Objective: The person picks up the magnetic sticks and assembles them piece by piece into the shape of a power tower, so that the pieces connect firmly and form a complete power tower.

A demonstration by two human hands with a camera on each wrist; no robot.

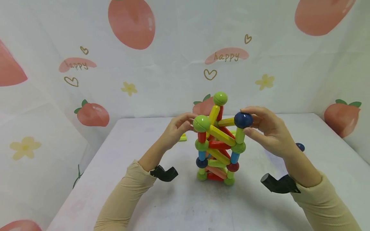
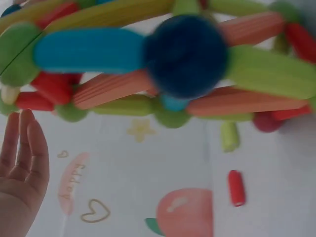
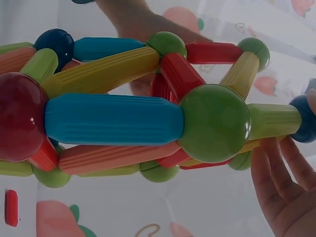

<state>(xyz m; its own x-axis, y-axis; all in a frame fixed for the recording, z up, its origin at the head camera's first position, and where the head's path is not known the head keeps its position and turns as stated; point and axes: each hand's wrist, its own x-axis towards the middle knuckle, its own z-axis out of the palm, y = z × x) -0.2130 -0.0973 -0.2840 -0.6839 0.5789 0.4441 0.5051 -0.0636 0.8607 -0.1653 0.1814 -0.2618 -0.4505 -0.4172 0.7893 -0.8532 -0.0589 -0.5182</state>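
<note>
A tall tower (image 1: 221, 136) of colourful rods and balls stands upright on the table. My right hand (image 1: 267, 128) pinches a dark blue ball (image 1: 243, 120) at the top right, between thumb and fingers. That ball sits on the end of a light green rod (image 3: 274, 121), with a green ball (image 3: 216, 123) at the rod's other end. My left hand (image 1: 176, 130) is at the upper left of the tower, its fingertips partly hidden behind a green ball (image 1: 201, 123). In the left wrist view its fingers (image 2: 37, 148) are fairly straight. Another green ball (image 1: 220, 98) tops the tower's peak.
A loose dark blue ball (image 1: 300, 147) lies to the right, behind my right wrist. Yellow-green pieces (image 1: 183, 138) lie behind the tower on the left. The left wrist view has a loose red rod (image 2: 236, 188) and a light green rod (image 2: 229, 137). A printed cloth (image 1: 173, 73) hangs behind the table.
</note>
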